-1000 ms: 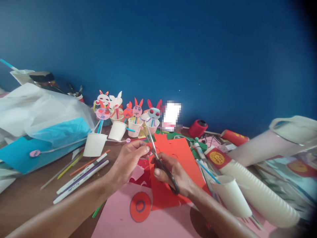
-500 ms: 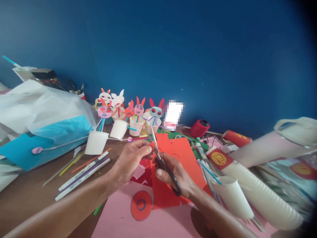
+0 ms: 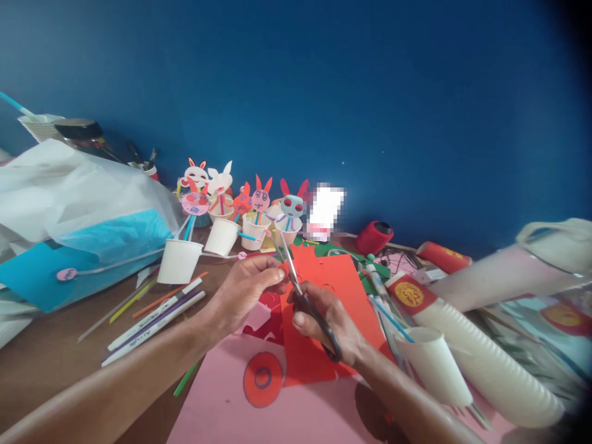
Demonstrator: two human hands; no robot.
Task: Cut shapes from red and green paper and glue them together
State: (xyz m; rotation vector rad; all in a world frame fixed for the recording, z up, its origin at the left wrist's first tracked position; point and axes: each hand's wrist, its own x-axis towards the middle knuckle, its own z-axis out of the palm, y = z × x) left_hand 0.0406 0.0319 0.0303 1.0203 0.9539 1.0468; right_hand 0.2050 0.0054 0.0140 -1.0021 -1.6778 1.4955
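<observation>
At the frame's centre, the left hand [image 3: 253, 285] pinches a small red paper piece [image 3: 285, 269]; the right hand [image 3: 326, 316] grips scissors [image 3: 296, 283], blades parted beside it. Trimming seems underway; the next snip calls for fingertips clear of the blades.

Markers [image 3: 155, 314]: are lying left of the fingers [image 3: 271, 279].
Puppets [image 3: 260, 200]: are standing in cups [image 3: 179, 262] behind them.
Disc [image 3: 263, 378]: is lying before them.
Cup stack [image 3: 490, 364]: is lying right.

blue wall [image 3: 296, 80], red spool [image 3: 371, 237] near it, dark-lidded jar [image 3: 78, 128] behind plastic bag [image 3: 87, 179]
</observation>
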